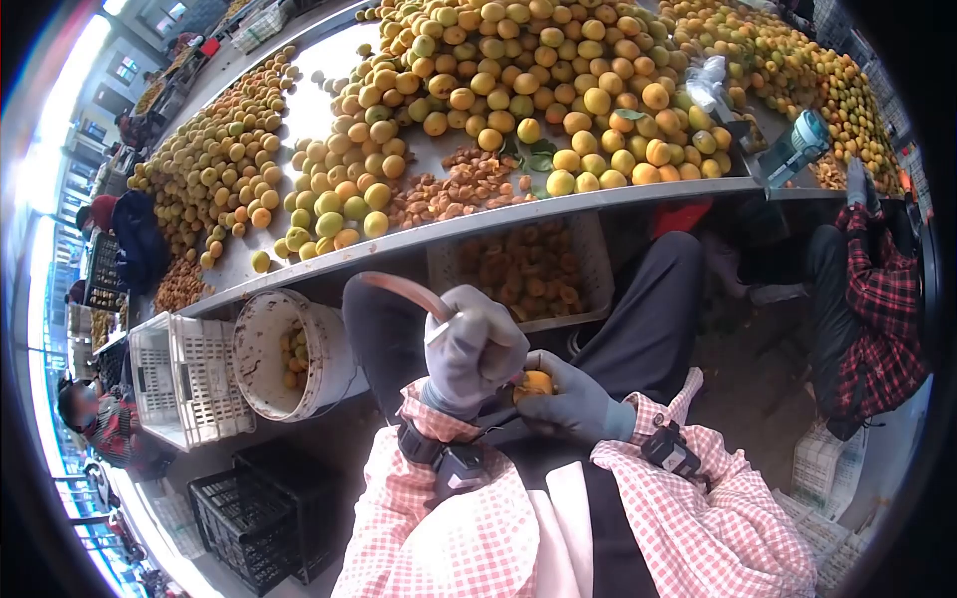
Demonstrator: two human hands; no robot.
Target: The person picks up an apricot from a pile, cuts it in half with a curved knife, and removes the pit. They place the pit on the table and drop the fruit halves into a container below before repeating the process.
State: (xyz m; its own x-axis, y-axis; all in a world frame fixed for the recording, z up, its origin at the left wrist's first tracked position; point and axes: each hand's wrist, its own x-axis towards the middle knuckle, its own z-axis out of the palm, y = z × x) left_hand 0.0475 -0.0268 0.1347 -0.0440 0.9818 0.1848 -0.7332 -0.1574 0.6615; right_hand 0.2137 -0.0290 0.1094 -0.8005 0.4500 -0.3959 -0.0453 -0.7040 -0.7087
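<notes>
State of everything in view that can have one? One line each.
Left hand: closed on curved object
Right hand: holding fruit, cut or whole unclear
White bucket: open, fruit inside
Crate under table: open, fruit pieces inside
Bottle: lid on
Table fruit: heaped

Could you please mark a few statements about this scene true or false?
1. The right hand holds a fruit. True.
2. The left hand is empty. False: it grips a curved tool.
3. The bucket is empty. False: whole fruits lie inside.
4. The bottle has a teal lid. True.
5. Both hands wear gloves. True.
</notes>
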